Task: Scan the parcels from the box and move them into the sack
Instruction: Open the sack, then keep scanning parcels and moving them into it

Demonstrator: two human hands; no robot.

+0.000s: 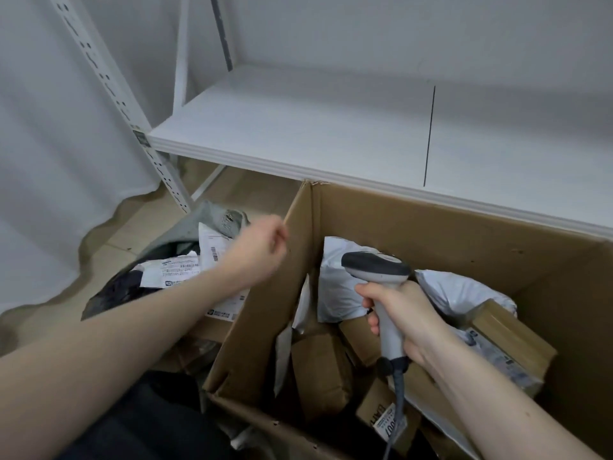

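A: Nearest us, the right hand [403, 318] is clenched round the scanner [381, 287], its head hanging over the open box [464, 234]. What's underneath it?

B: Brown parcels [320, 370] and white mailers [341, 283], piled loose inside the box.

A: And the left hand [257, 252]?

B: Just left of the box wall, over the sack [185, 234]. Its fingers are loosely curled and seem to hold nothing. Labelled parcels [180, 270] already lie in the sack's mouth.

A: So, next parcel?

B: I'd say so. Bring the left hand across, take a top parcel, turn its label up, keep the scanner square to the barcode. Beyond the box stands a white shelf [298, 127].
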